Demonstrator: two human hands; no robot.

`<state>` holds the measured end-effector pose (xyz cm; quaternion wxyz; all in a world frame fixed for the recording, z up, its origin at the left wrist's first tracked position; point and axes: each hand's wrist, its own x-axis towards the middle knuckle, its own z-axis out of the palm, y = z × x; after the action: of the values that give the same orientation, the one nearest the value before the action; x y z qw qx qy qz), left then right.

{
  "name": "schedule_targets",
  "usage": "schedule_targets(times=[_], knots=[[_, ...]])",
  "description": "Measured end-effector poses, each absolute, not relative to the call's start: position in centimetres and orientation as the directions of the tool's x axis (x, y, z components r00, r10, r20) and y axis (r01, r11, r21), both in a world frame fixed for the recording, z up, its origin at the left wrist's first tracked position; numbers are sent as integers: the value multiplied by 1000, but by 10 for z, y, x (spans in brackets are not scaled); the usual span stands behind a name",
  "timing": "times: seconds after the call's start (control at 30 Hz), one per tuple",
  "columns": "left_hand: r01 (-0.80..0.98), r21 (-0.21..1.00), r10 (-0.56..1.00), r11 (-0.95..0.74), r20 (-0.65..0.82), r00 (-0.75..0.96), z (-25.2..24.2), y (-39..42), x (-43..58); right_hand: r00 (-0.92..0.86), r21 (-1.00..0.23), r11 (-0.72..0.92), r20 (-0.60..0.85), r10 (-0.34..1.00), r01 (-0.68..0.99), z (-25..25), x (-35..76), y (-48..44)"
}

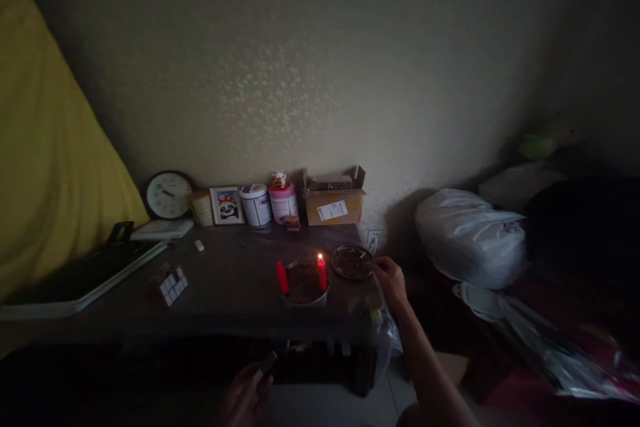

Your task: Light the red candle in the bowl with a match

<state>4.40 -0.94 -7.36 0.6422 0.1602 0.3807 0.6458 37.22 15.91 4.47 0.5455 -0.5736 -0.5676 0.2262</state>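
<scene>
Over the right rim of a round metal tray [351, 273], my right hand [391, 280] has its fingertips pinched together; a thin pale stick [364, 257] shows beside them, but what they hold is too small to tell. Low in front of the table, my left hand [243, 395] is closed around a small flat box [265, 365] that resembles a matchbox. Between the hands stands a round metal pan [304, 300] with dark contents. Two red candles stand at it: the right candle [322, 273] burns, while the left candle [283, 277] is unlit and tilts slightly.
Along the wall are a clock [169, 195], a panda picture [228, 205], two canisters [255, 205] and an opened cardboard box [334, 207]. A puzzle cube [173, 285] sits on the dark table [225, 273]. White plastic bags [467, 237] lie at the right.
</scene>
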Motion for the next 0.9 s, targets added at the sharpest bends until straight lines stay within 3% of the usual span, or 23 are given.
schedule_targets(times=[0.47,0.9], knots=[[-670,734,941,115,-297,-164,-77,-7,43,198,-742,209,420,886,637,31,366,192],[-672,731,946,123,-290,-142,-70,-9,44,-7,-464,322,563,827,825,25,350,168]])
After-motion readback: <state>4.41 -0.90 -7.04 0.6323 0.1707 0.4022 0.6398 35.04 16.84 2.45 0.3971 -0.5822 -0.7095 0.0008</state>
